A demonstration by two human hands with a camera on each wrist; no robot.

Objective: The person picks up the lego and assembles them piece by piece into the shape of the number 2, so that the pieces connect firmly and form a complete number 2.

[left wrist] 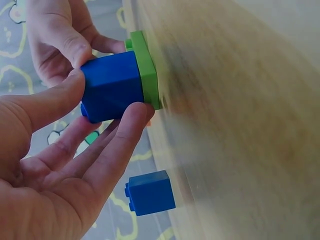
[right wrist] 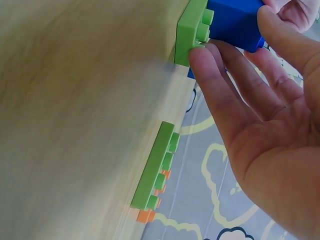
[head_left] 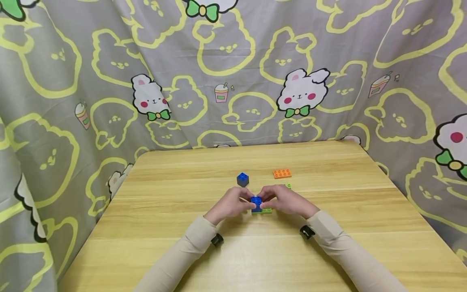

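A blue building brick [head_left: 256, 205] stands on one end of a green plate brick [head_left: 267, 211], studs upward, with some of the plate's studs showing beside it. My left hand [head_left: 232, 205] holds the blue brick from the left, thumb on the near edge and fingers along its side, as the left wrist view shows. From the other side my right hand [head_left: 288, 200] grips the same brick. In the right wrist view its thumb is at the brick's top and a fingertip reaches the edge of the green plate [right wrist: 186, 37].
Behind my left hand stands a second blue brick [head_left: 242, 179]. An orange plate brick [head_left: 282, 174] lies farther back on the wooden table [head_left: 175, 174]. Another green plate brick [right wrist: 154, 167], mostly hidden by my right hand in the head view, lies near it. Patterned curtains [head_left: 233, 105] surround the table.
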